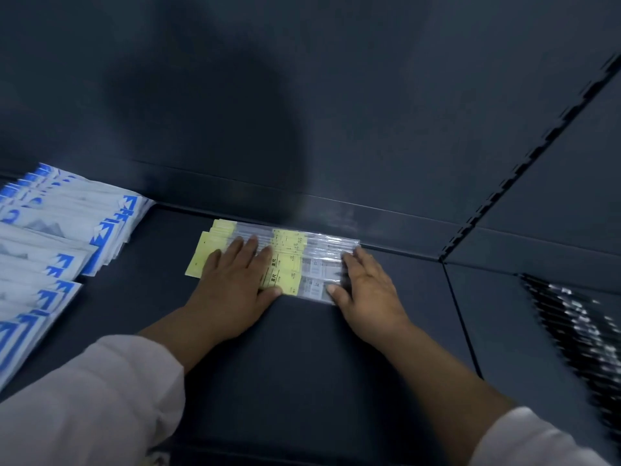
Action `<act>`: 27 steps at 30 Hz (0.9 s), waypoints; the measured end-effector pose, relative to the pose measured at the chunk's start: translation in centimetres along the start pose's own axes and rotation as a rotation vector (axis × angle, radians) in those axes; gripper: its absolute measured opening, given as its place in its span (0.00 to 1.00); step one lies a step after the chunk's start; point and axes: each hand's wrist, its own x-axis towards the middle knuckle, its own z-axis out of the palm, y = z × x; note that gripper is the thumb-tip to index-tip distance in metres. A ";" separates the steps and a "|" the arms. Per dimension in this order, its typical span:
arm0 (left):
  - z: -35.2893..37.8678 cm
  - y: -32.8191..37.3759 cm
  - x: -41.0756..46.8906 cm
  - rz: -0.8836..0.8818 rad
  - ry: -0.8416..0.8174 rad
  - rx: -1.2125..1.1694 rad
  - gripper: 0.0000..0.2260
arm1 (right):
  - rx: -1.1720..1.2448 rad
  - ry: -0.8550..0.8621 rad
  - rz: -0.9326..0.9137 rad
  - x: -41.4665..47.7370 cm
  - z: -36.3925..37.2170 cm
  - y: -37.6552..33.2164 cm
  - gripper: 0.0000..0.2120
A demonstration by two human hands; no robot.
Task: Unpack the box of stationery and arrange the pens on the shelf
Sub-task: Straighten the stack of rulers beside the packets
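Observation:
Several pen packets (302, 264), clear plastic sleeves with yellow labels, lie side by side in a row on the dark shelf (295, 348), close to its back wall. My left hand (235, 284) lies flat on the left part of the row, fingers straight, thumb along the near edge. My right hand (366, 290) rests flat on the right end of the row, fingers stretched over the clear plastic. Both hands press on the packets without gripping them.
White and blue packets (50, 250) are fanned out in overlapping rows at the left of the shelf. On the neighbouring shelf section at the right lies a blurred row of dark packaged items (578, 331). A slotted upright (524, 163) divides the back panels.

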 end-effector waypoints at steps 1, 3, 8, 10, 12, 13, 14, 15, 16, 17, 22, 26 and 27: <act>0.1 0.1 -0.1 -0.006 0.002 -0.003 0.32 | -0.009 0.018 0.001 -0.1 0.0 -0.2 0.32; 0.4 0.2 -0.2 -0.016 0.010 -0.004 0.32 | -0.040 0.046 -0.001 -0.3 0.0 -0.3 0.30; 0.3 0.2 -0.3 -0.018 0.006 -0.020 0.32 | -0.073 0.040 0.010 -0.4 -0.5 -1.1 0.29; -0.1 0.1 -0.3 -0.023 0.003 -0.034 0.32 | -0.058 0.056 -0.013 -0.3 -0.9 -1.9 0.28; -0.6 -0.2 -0.4 -0.039 0.022 -0.034 0.33 | -0.059 0.057 -0.060 -0.2 -1.1 -2.9 0.28; -0.9 -0.4 -0.5 -0.050 0.031 -0.022 0.33 | -0.062 0.052 -0.087 0.0 -1.2 -3.5 0.27; -1.2 -0.7 -0.7 -0.063 0.038 -0.005 0.33 | -0.065 0.046 -0.115 0.1 -1.1 -4.1 0.27; -1.6 -1.1 -0.9 -0.077 0.046 0.014 0.33 | -0.067 0.038 -0.141 0.3 -1.1 -4.8 0.27; -1.9 -1.5 -1.3 -0.095 0.055 0.031 0.33 | -0.072 0.029 -0.168 0.5 -0.9 -5.4 0.27; -2.2 -2.0 -1.7 -0.116 0.071 0.044 0.33 | -0.080 0.024 -0.196 0.6 -0.7 -6.1 0.27; -3.7 -5.3 -5.0 -0.266 0.172 0.094 0.34 | -0.092 0.010 -0.364 1.5 1.0 -10.7 0.26; -5.0 -8.7 -8.9 -0.432 0.166 0.120 0.34 | -0.080 -0.025 -0.523 1.5 2.7 -15.5 0.26; -5.3 -9.5 -9.9 -0.469 0.168 0.116 0.34 | -0.079 -0.041 -0.556 1.4 3.2 -16.6 0.26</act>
